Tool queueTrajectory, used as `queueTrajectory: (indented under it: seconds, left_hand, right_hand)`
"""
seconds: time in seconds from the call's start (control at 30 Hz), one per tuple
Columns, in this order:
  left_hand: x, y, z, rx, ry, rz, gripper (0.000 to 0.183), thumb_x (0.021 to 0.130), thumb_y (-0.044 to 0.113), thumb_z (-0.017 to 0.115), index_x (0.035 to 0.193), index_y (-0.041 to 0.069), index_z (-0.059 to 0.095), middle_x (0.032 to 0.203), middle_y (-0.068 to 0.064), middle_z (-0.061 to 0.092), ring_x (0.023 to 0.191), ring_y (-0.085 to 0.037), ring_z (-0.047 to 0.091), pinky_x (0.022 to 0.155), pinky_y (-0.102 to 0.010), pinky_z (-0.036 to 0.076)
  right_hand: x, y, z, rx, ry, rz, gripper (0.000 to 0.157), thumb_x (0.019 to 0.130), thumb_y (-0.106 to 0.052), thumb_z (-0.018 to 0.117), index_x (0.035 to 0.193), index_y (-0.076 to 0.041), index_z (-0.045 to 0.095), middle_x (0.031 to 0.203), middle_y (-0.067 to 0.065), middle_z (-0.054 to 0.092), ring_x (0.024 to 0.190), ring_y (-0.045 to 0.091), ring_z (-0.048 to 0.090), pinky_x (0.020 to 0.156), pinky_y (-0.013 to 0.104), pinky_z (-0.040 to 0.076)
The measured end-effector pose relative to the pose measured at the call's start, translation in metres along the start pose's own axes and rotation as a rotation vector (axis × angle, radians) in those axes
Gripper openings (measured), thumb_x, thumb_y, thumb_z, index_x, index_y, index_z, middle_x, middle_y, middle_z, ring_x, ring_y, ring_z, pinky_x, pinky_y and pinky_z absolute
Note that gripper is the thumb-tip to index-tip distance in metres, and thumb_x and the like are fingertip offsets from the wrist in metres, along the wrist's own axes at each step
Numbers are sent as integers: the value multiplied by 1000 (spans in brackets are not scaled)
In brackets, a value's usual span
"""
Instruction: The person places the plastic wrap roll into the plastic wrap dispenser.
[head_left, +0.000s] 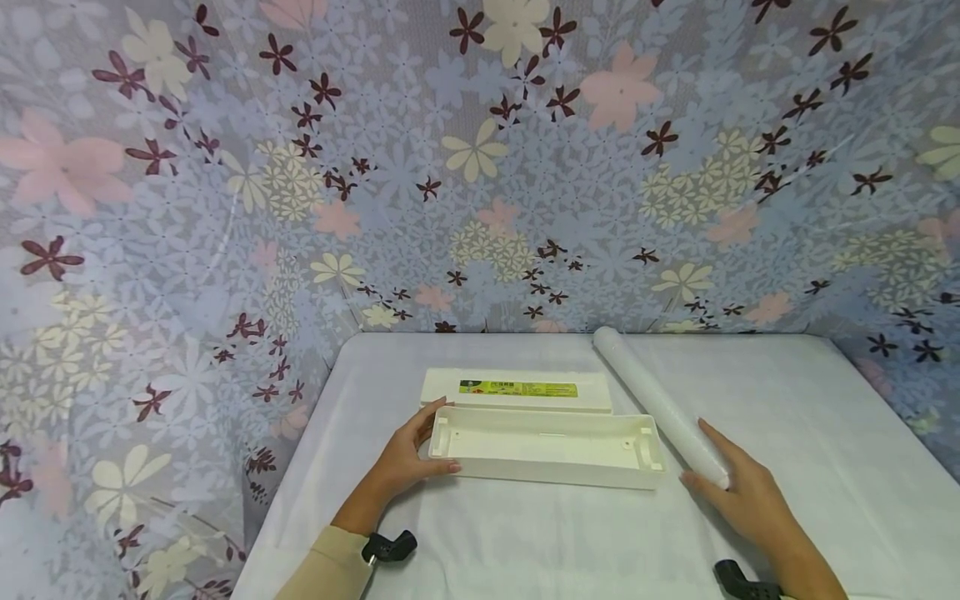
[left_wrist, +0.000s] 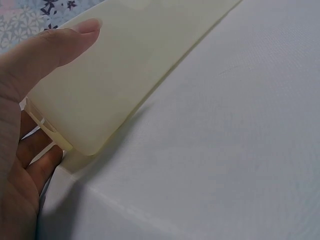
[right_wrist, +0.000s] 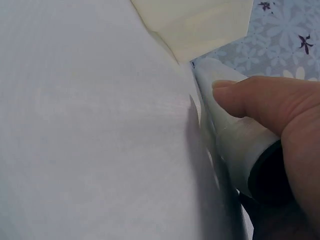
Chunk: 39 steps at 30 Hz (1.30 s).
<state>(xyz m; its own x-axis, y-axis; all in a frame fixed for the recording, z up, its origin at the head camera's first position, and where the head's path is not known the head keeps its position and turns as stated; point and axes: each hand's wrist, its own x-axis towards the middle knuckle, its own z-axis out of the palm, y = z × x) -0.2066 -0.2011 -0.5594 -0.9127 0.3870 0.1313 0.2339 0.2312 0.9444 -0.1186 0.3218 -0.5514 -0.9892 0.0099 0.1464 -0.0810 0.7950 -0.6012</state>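
My left hand (head_left: 403, 461) grips the left end of an open cream plastic cling film dispenser box (head_left: 555, 473), thumb on the front wall and fingers at the end and back. In the left wrist view the thumb lies across the pale wall of the box (left_wrist: 115, 75). My right hand (head_left: 753, 496) holds the near end of a long roll of cling film (head_left: 652, 392), which slants away to the back of the table. The right wrist view shows the dark hollow core of the roll (right_wrist: 235, 135) and the thumb on its side.
Behind the box lies its cream lid (head_left: 442, 387) with a yellow-green label (head_left: 517, 389). A white cloth covers the table (head_left: 525, 542). Floral fabric (head_left: 480, 208) hangs around the back and sides. Each wrist wears a black camera mount (head_left: 390, 547).
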Motion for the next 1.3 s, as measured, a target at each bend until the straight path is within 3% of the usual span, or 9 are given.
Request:
queueTrajectory:
  seconds: [0.13,0.27,0.43,0.53,0.67,0.9,1.07,1.13,1.3]
  left_hand:
    - [0,-1,-1,0,3,5,109,75,15,99,165,16,38,159,-2,47,146,-26,44,119,-46,32]
    - [-1,-1,-1,5,7,2,109,74,17,100,165,18,39,159,-1,47,146,-27,44,120,-47,32]
    - [-2,1,-1,19,12,-10,109,74,18,100,165,19,39,160,0,47,146,-27,44,120,-47,32]
    - [-2,1,-2,19,8,-14,109,74,17,100,165,19,38,160,-1,47,146,-27,44,120,-46,32]
    - [-3,1,-2,12,3,-8,109,75,15,100,165,19,39,160,-2,47,145,-27,44,120,-47,33]
    - [-5,1,-2,18,4,-3,109,75,18,100,165,19,38,160,-2,46,145,-27,45,119,-48,33]
    - [-2,2,-1,30,-6,8,111,76,24,100,166,18,36,160,0,46,145,-26,45,119,-46,34]
    - [0,1,-2,38,0,17,111,75,25,100,166,17,36,160,0,46,145,-26,45,118,-46,35]
    - [1,-1,-3,40,6,17,110,76,26,99,166,17,36,160,-1,46,145,-27,45,119,-47,34]
  right_hand:
    - [-2,-2,1,26,65,-31,93,92,-34,86,165,-10,35,149,37,47,113,51,61,71,50,60]
    - [-4,-5,1,73,144,-51,84,90,-23,89,161,-12,45,148,32,52,105,43,65,63,27,56]
    - [-5,-10,1,82,205,-24,80,90,-24,89,159,-13,50,149,26,54,111,42,65,75,5,42]
    - [-7,-13,0,104,229,28,76,91,-26,88,157,-13,53,144,26,58,98,32,68,72,5,39]
    - [-9,-15,-2,139,242,120,73,92,-33,86,156,-14,55,139,30,60,82,14,58,64,11,40]
    - [-9,-20,-8,158,238,225,72,94,-41,83,156,-14,55,136,34,60,90,26,57,63,14,41]
    - [-7,-21,-9,198,255,293,73,95,-42,81,157,-16,53,143,32,56,102,29,57,65,10,39]
    - [-5,-22,-9,217,254,312,73,95,-44,80,157,-17,53,145,31,55,100,27,57,64,10,41]
    - [1,-26,-10,229,255,291,70,98,-44,77,157,-17,53,133,32,61,75,17,56,54,18,45]
